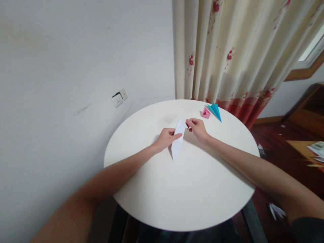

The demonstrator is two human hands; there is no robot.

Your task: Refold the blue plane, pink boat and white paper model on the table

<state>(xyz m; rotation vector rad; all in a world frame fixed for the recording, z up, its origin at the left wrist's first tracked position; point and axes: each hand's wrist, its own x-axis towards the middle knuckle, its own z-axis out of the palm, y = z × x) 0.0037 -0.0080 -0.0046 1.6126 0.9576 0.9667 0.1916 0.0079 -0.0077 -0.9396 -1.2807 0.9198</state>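
Note:
A folded sheet of white paper (178, 141), long with pointed ends, is held tilted above the table. My left hand (165, 138) grips its left side, thumb flat across the front and fingers behind. My right hand (197, 128) is closed in a pinch at the paper's upper right edge, where a small white corner shows by the fingertips. Beyond my right hand a folded pink paper piece (206, 113) rests on the table, with a blue paper plane (215, 111) beside it.
The round white table (182, 195) stands close to a white wall (83, 60) with a socket (117, 100). A floral curtain (227, 50) hangs behind it. At the right are a wooden surface with papers (317, 148) and white items (277, 211) on the dark floor.

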